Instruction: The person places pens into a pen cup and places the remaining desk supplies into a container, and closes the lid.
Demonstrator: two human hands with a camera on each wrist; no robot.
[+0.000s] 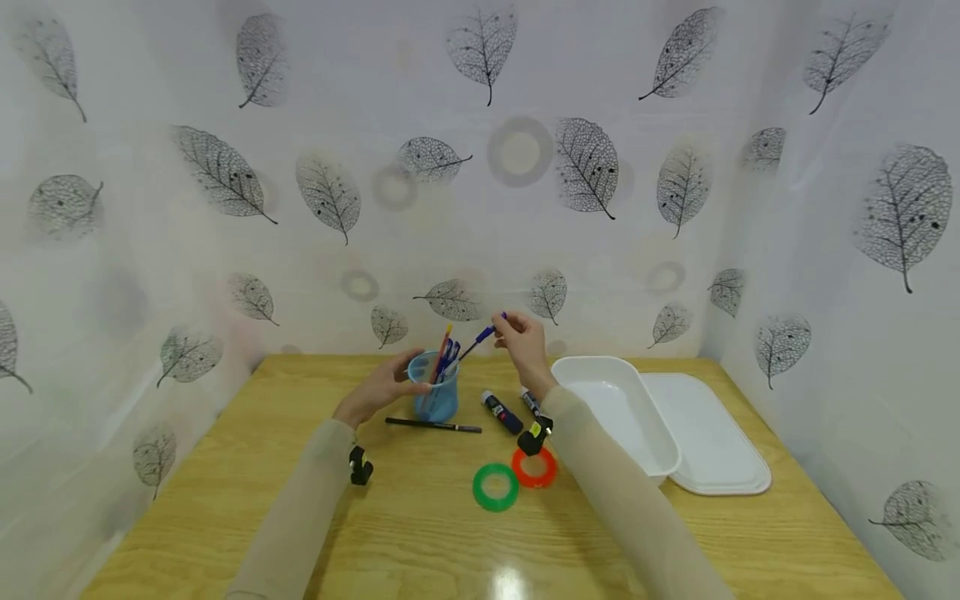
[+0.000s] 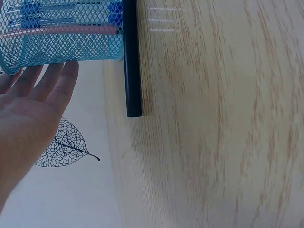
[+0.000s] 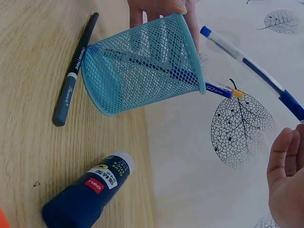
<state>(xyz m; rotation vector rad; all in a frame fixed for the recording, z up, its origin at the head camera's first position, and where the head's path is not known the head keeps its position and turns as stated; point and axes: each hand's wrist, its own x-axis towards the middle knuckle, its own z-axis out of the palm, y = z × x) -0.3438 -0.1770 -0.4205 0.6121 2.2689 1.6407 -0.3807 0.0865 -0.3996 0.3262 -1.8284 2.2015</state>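
Observation:
My left hand (image 1: 378, 387) grips the light blue mesh pen cup (image 1: 442, 407) near its rim, thumb in front and fingers behind. Blue pens (image 1: 452, 353) and a red pencil with a yellow end (image 1: 442, 346) lean in the cup. Up and to the right, my right hand (image 1: 523, 343) pinches a blue gel pen (image 3: 251, 66) by one end. The pen's other end points down toward the cup mouth, apart from the rim in the right wrist view. In front of the cup, a black charcoal pencil (image 3: 76, 66) lies on the table.
A dark blue glue stick (image 1: 502, 412) lies right of the cup; a second tube (image 1: 529, 402) is partly behind my right wrist. Nearer are a green tape roll (image 1: 495, 507) and a red one (image 1: 551, 477). A white tray (image 1: 671, 442) and white lid (image 1: 720, 433) stand right.

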